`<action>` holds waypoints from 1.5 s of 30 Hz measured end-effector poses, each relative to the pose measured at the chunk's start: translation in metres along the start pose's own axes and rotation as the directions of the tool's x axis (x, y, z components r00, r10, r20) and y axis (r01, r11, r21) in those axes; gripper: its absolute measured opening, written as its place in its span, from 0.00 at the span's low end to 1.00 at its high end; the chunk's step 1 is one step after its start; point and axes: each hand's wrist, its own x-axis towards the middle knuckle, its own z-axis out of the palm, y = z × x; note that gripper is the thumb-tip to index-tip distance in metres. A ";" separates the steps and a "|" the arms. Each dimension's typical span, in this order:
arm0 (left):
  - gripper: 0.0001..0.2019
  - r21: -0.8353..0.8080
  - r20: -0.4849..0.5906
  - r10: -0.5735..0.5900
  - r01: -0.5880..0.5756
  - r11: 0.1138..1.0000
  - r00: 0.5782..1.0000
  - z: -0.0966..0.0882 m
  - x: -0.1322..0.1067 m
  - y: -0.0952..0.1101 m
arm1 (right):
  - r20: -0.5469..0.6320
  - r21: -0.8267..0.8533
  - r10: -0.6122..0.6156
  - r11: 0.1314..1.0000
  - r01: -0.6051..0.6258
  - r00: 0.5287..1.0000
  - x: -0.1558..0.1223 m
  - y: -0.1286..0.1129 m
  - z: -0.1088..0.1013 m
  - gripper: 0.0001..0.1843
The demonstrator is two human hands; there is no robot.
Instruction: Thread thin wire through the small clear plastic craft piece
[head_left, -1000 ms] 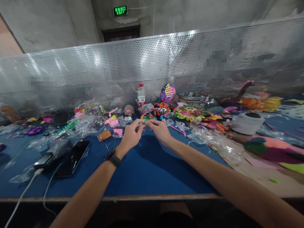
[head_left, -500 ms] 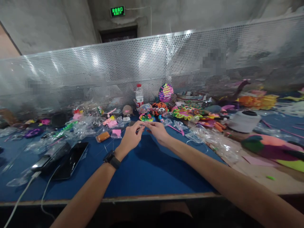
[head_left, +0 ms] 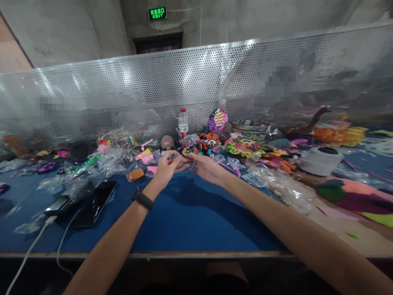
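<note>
Both my arms reach out over the blue table (head_left: 184, 221). My left hand (head_left: 166, 169), with a black watch on its wrist, and my right hand (head_left: 206, 168) meet fingertip to fingertip above the cloth. Between them they pinch a thin clear loop, a wire or a bit of plastic (head_left: 183, 162), too small to tell which. Just beyond the fingers lie colourful foam craft pieces (head_left: 245, 146) and small clear bags (head_left: 113, 162).
A perforated metal screen (head_left: 196, 86) stands along the table's far side. A water bottle (head_left: 183, 122) stands against it. Two dark phones (head_left: 92, 203) with white cables lie at left. A white tape roll (head_left: 319, 159) and foam sheets (head_left: 353, 194) lie at right.
Both hands have risen a little off the cloth and turned palms more upward, still joined at the fingertips on the thin piece. The view shifted slightly.
</note>
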 end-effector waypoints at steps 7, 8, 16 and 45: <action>0.13 -0.077 -0.019 -0.092 0.090 0.993 0.996 -0.002 0.000 0.000 | 0.037 -0.136 -0.126 0.982 0.130 0.991 0.001 -0.001 0.000 0.14; 0.13 -0.047 -0.027 -0.076 0.075 0.996 0.997 -0.002 0.000 0.000 | 0.009 -0.195 -0.183 0.964 0.182 0.983 0.002 0.000 0.000 0.14; 0.10 0.243 0.000 0.196 -0.190 0.951 0.981 0.002 -0.006 -0.004 | -0.018 -0.735 -0.622 0.539 0.412 0.783 0.002 0.005 -0.009 0.12; 0.07 0.505 0.055 0.304 -0.289 0.813 0.951 0.000 -0.008 -0.007 | -0.233 -0.504 -0.418 0.824 0.258 0.878 0.013 0.020 -0.004 0.17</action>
